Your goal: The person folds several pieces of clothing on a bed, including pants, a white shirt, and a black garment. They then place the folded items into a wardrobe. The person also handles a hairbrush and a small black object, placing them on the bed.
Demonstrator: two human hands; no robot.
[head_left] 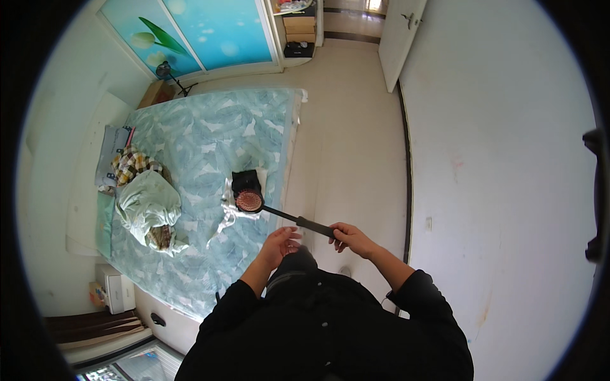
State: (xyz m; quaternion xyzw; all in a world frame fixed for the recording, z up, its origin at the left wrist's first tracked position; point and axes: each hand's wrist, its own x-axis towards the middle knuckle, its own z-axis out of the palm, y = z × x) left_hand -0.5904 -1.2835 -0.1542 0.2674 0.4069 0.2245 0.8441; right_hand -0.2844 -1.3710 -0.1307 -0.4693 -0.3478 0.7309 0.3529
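Note:
My right hand (350,239) is closed around the end of a long-handled tool (314,227) with a thick dark grip, a thin black shaft and a round, copper-coloured, studded head. The tool points away to the left, its head over the edge of the bed. Behind the head, a folded black cloth (244,180) lies on a white cloth (227,214). I cannot tell whether the head touches them. My left hand (280,246) is below the shaft, apart from it, with loosely spread fingers and nothing in them.
The bed (210,127) has a green leaf-patterned cover. A pale green bundle (150,200), a checked cloth (135,163) and a grey pillow (113,149) lie on its left side. A blue wardrobe (222,38) and a small fan (166,70) stand beyond. A white wall (495,190) rises at right.

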